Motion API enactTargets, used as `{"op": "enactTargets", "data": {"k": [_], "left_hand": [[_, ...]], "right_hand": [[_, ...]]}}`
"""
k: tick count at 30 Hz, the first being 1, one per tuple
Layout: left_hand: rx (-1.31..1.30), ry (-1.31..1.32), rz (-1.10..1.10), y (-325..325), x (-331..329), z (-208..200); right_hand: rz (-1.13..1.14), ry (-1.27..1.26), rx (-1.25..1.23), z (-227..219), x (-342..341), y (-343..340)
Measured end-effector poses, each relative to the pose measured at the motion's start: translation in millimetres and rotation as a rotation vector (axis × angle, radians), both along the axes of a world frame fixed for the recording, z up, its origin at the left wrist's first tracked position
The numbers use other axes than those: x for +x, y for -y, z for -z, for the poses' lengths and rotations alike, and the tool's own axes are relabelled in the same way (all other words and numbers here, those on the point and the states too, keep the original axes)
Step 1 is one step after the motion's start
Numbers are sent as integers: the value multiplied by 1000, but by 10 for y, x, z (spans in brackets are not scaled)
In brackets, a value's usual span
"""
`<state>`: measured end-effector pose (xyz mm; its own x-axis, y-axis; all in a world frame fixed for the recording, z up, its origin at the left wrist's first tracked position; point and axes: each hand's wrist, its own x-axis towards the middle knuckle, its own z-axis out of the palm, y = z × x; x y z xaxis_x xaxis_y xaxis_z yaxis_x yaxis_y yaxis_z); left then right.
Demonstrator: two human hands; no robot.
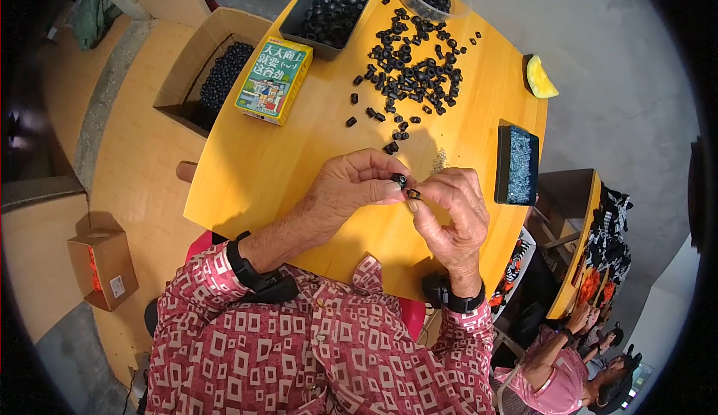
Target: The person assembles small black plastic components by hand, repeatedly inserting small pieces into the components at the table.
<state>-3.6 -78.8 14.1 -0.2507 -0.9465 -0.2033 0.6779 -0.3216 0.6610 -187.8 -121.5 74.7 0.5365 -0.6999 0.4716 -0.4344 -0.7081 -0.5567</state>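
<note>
My left hand (351, 183) pinches a small round black plastic part (399, 181) with a hole in its end. Just beside it, the thumb and fingers of my right hand (456, 213) close on another small black piece (413, 194). Both parts are held close together above the near side of the yellow wooden table (284, 168); whether they touch I cannot tell. Beyond my hands lies a loose spread of small black plastic fittings (415, 74). A little heap of tiny metal pins (439, 162) sits just past my right fingers.
At the far side stand a dark tray (295, 29) of round black parts and a clear tub (465, 3) of black pieces. A yellow-green box (274, 80) lies left; a black container (505, 190) of tiny metal pieces and a yellow wedge (540, 78) lie right. Another person (557, 370) sits lower right.
</note>
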Motion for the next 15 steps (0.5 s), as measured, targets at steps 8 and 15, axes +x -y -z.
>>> {"op": "enactTargets", "data": {"k": [8, 15], "left_hand": [[-23, -21, 63, -14, -24, -6], [-20, 29, 99, -13, -30, -41]], "right_hand": [[0, -60, -29, -99, -126, 51], [-57, -132, -31, -137, -171, 79]]}}
